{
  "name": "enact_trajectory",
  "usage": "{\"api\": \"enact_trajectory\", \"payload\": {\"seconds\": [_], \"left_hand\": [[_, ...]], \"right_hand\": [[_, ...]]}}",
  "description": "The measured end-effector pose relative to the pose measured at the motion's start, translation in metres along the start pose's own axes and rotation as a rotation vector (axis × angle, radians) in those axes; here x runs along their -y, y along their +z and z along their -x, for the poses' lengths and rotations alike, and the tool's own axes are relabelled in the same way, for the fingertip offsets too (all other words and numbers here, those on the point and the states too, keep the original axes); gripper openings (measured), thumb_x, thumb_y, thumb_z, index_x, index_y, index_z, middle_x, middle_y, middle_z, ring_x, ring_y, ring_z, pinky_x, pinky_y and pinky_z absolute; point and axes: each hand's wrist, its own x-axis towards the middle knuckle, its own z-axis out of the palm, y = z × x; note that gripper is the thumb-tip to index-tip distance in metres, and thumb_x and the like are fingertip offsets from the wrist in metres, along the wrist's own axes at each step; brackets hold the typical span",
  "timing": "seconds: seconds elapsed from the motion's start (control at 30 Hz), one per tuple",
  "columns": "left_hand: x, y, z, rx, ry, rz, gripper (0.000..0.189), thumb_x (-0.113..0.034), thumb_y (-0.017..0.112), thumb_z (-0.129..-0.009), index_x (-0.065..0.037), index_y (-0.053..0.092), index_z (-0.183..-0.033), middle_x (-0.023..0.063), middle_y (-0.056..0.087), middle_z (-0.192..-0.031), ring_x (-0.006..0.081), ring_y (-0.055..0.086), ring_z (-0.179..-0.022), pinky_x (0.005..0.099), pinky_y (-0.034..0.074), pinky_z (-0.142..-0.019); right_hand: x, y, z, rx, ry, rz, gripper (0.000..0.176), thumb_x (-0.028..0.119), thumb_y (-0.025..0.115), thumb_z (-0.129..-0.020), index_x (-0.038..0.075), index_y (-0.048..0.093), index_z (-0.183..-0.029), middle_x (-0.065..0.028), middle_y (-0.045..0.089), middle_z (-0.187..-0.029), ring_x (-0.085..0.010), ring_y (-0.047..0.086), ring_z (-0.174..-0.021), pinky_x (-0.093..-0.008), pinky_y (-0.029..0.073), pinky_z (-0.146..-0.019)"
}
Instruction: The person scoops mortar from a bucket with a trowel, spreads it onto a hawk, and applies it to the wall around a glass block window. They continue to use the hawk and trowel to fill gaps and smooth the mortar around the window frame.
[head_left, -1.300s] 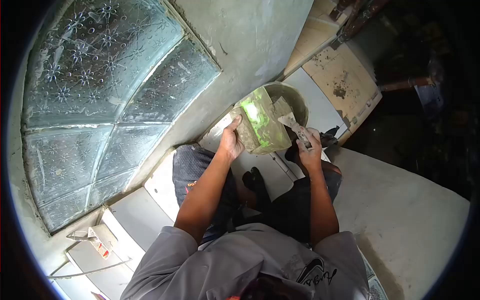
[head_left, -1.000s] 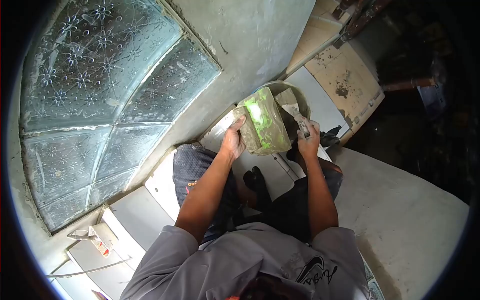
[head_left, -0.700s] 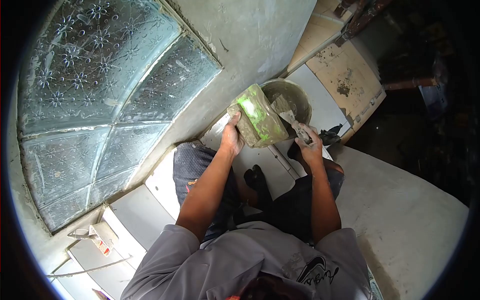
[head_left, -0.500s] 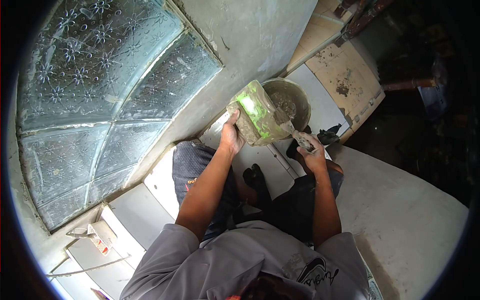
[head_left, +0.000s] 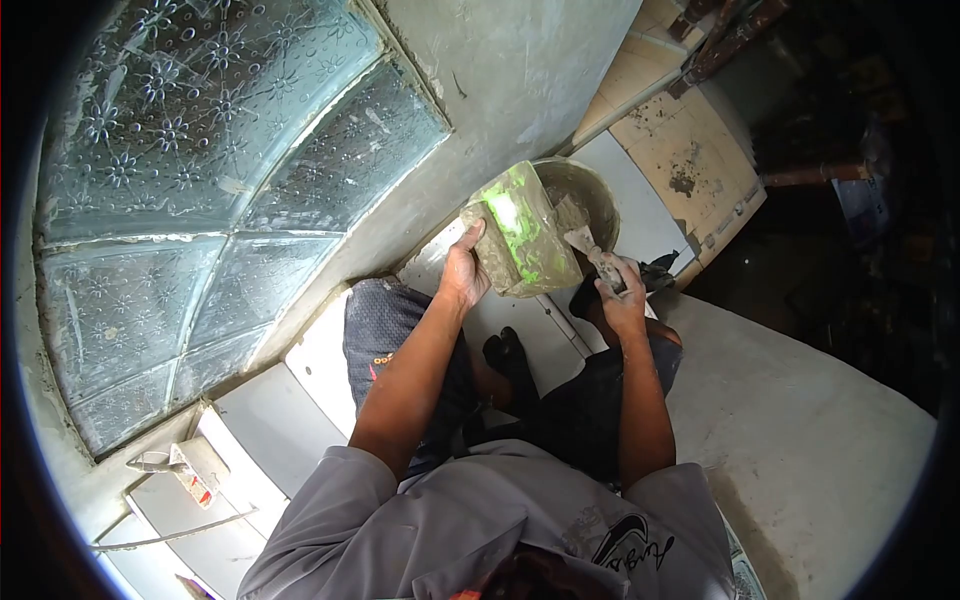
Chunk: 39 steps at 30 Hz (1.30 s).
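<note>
My left hand (head_left: pixel 465 272) is closed on the near-left edge of a green plastering float (head_left: pixel 528 225), whose face is smeared with grey mortar and catches a bright patch of light. My right hand (head_left: pixel 624 296) is wrapped round the handle of a small mortar-caked trowel (head_left: pixel 582 240). The trowel's blade points up and left, close to the float's right edge. Behind the float stands a round bucket (head_left: pixel 606 205) with wet grey mortar inside, its left part hidden by the float.
A glass-block window (head_left: pixel 290 190) set in a plastered wall (head_left: pixel 500 80) is on the left. White steps (head_left: pixel 270 420) descend at lower left, with a small mortar-stained container (head_left: pixel 200 470) on them. A pale ledge (head_left: pixel 800 420) lies to the right, beside a dark drop. Stained tan tiles (head_left: pixel 690 150) are beyond the bucket.
The trowel blade has shifted slightly up and left along the float's right edge, and my right hand moved with it. The float has tilted a little; my left hand keeps its hold.
</note>
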Motion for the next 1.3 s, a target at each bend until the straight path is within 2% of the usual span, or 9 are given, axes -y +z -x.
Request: {"api": "enact_trajectory", "payload": {"seconds": [0.2,0.37,0.47,0.57,0.77,0.87,1.1,1.3], "left_hand": [[0.000,0.005,0.004,-0.010,-0.021,-0.061,0.046,-0.027,0.057,-0.102,-0.002,0.048,-0.139,0.0158,0.059,-0.134,0.0311,0.060,-0.122,0.0536,0.048,-0.106],[0.002,-0.007,-0.005,-0.060,0.005,-0.059,0.045,-0.026,0.056,-0.103,-0.002,0.048,-0.139,0.0156,0.059,-0.135,0.0304,0.060,-0.122,0.0512,0.049,-0.107],[0.000,-0.005,-0.004,-0.045,-0.003,-0.023,0.044,-0.026,0.055,-0.103,-0.002,0.048,-0.139,0.0153,0.059,-0.135,0.0299,0.060,-0.122,0.0499,0.049,-0.106],[-0.002,-0.001,-0.002,-0.048,0.001,-0.013,0.044,-0.027,0.054,-0.104,-0.002,0.047,-0.139,0.0152,0.059,-0.135,0.0299,0.060,-0.122,0.0500,0.049,-0.106],[-0.001,0.001,0.000,-0.026,-0.014,-0.030,0.044,-0.027,0.052,-0.105,-0.002,0.047,-0.140,0.0159,0.058,-0.136,0.0299,0.060,-0.123,0.0503,0.049,-0.106],[0.000,0.001,-0.002,-0.018,-0.021,-0.052,0.045,-0.028,0.052,-0.105,-0.001,0.047,-0.140,0.0160,0.058,-0.135,0.0298,0.060,-0.123,0.0502,0.049,-0.106],[-0.006,0.005,0.000,-0.029,-0.023,-0.032,0.045,-0.029,0.051,-0.105,-0.001,0.048,-0.140,0.0165,0.059,-0.135,0.0301,0.061,-0.122,0.0496,0.050,-0.105],[-0.002,0.007,0.003,-0.016,-0.048,-0.047,0.046,-0.028,0.053,-0.104,0.000,0.048,-0.139,0.0170,0.059,-0.134,0.0303,0.061,-0.120,0.0489,0.050,-0.105]], "right_hand": [[-0.010,0.007,-0.029,-0.136,-0.069,0.092,0.051,-0.015,0.070,-0.073,0.006,0.065,-0.119,-0.0127,0.061,-0.113,-0.0294,0.062,-0.106,-0.0345,0.049,-0.094],[0.020,-0.006,-0.017,-0.089,-0.180,0.131,0.048,-0.010,0.070,-0.074,0.006,0.066,-0.119,-0.0145,0.060,-0.112,-0.0339,0.060,-0.105,-0.0387,0.048,-0.094],[0.034,-0.018,-0.002,-0.148,-0.249,0.361,0.047,-0.006,0.068,-0.076,0.006,0.067,-0.121,-0.0154,0.060,-0.111,-0.0364,0.057,-0.106,-0.0415,0.045,-0.096],[0.043,-0.034,0.007,-0.180,-0.287,0.428,0.047,-0.008,0.069,-0.074,0.005,0.069,-0.120,-0.0174,0.061,-0.110,-0.0362,0.059,-0.107,-0.0405,0.046,-0.098],[0.058,-0.048,0.013,-0.180,-0.432,0.617,0.048,-0.007,0.067,-0.072,0.006,0.070,-0.118,-0.0144,0.062,-0.108,-0.0354,0.058,-0.102,-0.0442,0.046,-0.094],[0.067,-0.044,0.004,-0.120,-0.459,0.671,0.049,-0.005,0.065,-0.072,0.010,0.071,-0.119,-0.0119,0.062,-0.110,-0.0335,0.057,-0.103,-0.0437,0.044,-0.091],[0.086,-0.061,0.011,-0.200,-0.505,0.710,0.052,-0.010,0.066,-0.068,0.011,0.073,-0.115,-0.0096,0.063,-0.106,-0.0320,0.058,-0.100,-0.0423,0.045,-0.089],[0.076,-0.054,0.005,-0.166,-0.537,0.776,0.049,-0.006,0.067,-0.072,0.014,0.073,-0.116,-0.0074,0.061,-0.110,-0.0305,0.058,-0.105,-0.0425,0.042,-0.090]]}}
